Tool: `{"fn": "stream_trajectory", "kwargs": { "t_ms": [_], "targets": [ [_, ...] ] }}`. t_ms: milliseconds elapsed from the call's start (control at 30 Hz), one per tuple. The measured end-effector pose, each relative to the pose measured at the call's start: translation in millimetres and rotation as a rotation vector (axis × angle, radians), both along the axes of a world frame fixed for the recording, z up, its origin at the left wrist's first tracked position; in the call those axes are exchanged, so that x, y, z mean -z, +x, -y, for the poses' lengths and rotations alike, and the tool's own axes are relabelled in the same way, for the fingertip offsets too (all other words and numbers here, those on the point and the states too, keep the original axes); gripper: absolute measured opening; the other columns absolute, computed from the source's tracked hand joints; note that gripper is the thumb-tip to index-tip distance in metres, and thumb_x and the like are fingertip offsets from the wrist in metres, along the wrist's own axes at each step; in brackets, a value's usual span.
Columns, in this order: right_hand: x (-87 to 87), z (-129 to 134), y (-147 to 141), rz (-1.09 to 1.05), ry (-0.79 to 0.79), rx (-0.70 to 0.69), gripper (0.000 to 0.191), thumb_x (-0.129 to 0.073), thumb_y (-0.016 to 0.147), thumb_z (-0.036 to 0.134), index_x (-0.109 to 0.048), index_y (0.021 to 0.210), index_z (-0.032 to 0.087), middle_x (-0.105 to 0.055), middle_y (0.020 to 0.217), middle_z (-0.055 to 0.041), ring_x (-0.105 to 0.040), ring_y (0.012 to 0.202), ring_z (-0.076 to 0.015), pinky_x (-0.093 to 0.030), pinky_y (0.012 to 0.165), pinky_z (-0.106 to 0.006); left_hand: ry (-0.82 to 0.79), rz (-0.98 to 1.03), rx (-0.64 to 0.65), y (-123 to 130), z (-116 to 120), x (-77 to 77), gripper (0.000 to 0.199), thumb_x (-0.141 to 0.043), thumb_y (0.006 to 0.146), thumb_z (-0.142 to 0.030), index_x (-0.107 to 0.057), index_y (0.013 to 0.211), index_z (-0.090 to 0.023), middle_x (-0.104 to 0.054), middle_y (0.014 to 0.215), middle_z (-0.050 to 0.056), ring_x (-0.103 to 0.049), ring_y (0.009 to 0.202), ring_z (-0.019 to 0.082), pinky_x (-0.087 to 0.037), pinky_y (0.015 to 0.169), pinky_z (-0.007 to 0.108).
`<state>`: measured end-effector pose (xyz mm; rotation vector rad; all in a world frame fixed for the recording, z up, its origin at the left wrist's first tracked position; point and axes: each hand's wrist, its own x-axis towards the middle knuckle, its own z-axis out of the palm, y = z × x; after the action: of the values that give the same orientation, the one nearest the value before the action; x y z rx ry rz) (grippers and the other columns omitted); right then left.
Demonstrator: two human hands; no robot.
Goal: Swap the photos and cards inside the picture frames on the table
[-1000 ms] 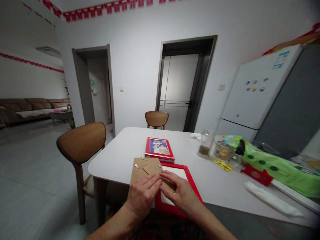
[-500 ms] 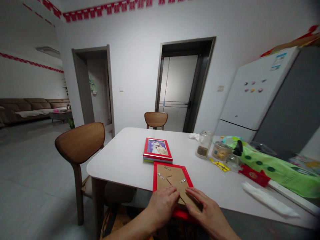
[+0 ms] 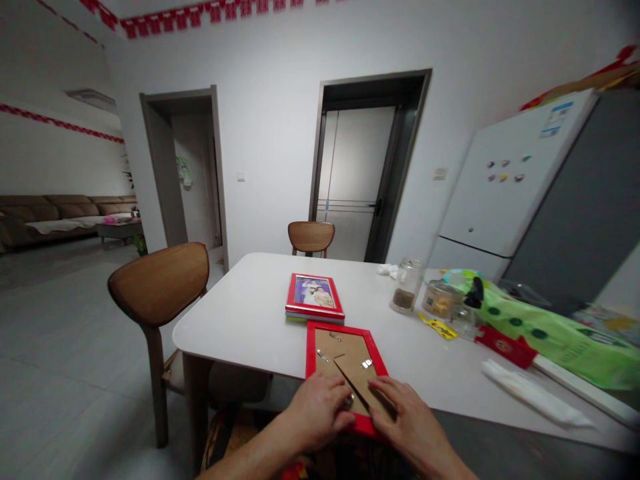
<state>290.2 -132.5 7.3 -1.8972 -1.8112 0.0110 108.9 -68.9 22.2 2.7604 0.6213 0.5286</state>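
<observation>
A red picture frame (image 3: pixel 311 360) lies face down across the table's near edge. Its brown backing board (image 3: pixel 325 340) shows small metal clips and a dark stand leg slanting across it. My left hand (image 3: pixel 317 408) grips the near left part of the frame, its curled fingertips on the board beside a shiny clip. At the near right side, my right hand (image 3: pixel 407 417) holds the frame, fingers resting over the board and rim. Just beyond lies a small stack of frames, the top one a red photo frame (image 3: pixel 315 293) with its picture facing up.
On the white table (image 3: pixel 240 307) stand a glass jar (image 3: pixel 406 287) and a clear container (image 3: pixel 443 300). A yellow packet (image 3: pixel 440 327), a green bag (image 3: pixel 560 340) and a white wrapped roll (image 3: pixel 535 393) lie to the right. Wooden chairs (image 3: pixel 160 283) stand at the left and far side.
The backing board now sits inside the red rim, and more of the near and right rim shows. My left fingers have drawn back slightly from the stand leg, uncovering a clip.
</observation>
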Motion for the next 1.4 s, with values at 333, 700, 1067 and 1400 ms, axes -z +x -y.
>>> {"fn": "stream_trajectory", "kwargs": {
  "t_ms": [333, 700, 1067, 1400],
  "targets": [
    [4.6, -13.8, -29.8, 0.134, 0.062, -0.089, 0.032, -0.044, 0.073, 0.028, -0.058, 0.101, 0.023, -0.054, 0.107, -0.0089, -0.047, 0.097, -0.0231, -0.039, 0.080, -0.039, -0.055, 0.008, -0.169, -47.5, -7.5, 18.0, 0.034, -0.063, 0.068, -0.035, -0.050, 0.095, -0.019, -0.047, 0.120, 0.007, -0.040, 0.112, 0.020, -0.017, 0.100, 0.041],
    [-16.2, -15.0, -59.4, 0.200, -0.085, -0.401, 0.034, -0.047, 0.073, 0.042, -0.054, 0.106, 0.033, -0.046, 0.120, -0.0050, -0.036, 0.111, -0.0251, -0.029, 0.088, -0.042, -0.078, 0.048, -0.234, -55.2, -4.7, 13.2, 0.049, -0.062, 0.068, -0.034, -0.045, 0.111, -0.017, -0.049, 0.119, 0.008, -0.041, 0.111, 0.020, -0.021, 0.099, 0.039],
    [-12.7, -31.7, -38.2, 0.110, -0.064, -0.278, 0.036, -0.039, 0.078, 0.040, -0.055, 0.106, 0.024, -0.050, 0.113, -0.0080, -0.043, 0.103, -0.0210, -0.032, 0.086, -0.036, -0.088, 0.053, -0.261, -55.3, -5.2, 13.2, 0.043, -0.065, 0.063, -0.033, -0.051, 0.102, -0.019, -0.052, 0.116, 0.005, -0.044, 0.108, 0.019, -0.024, 0.098, 0.038],
    [-8.0, -60.9, -31.6, 0.142, -0.096, -0.027, 0.033, -0.035, 0.079, 0.035, -0.056, 0.099, 0.018, -0.048, 0.105, -0.0110, -0.046, 0.093, -0.0201, -0.034, 0.080, -0.030, -0.097, 0.044, -0.276, -54.2, -2.7, 12.6, 0.036, -0.064, 0.064, -0.033, -0.053, 0.095, -0.019, -0.051, 0.117, 0.005, -0.042, 0.110, 0.021, -0.022, 0.098, 0.040]
  ]
}}
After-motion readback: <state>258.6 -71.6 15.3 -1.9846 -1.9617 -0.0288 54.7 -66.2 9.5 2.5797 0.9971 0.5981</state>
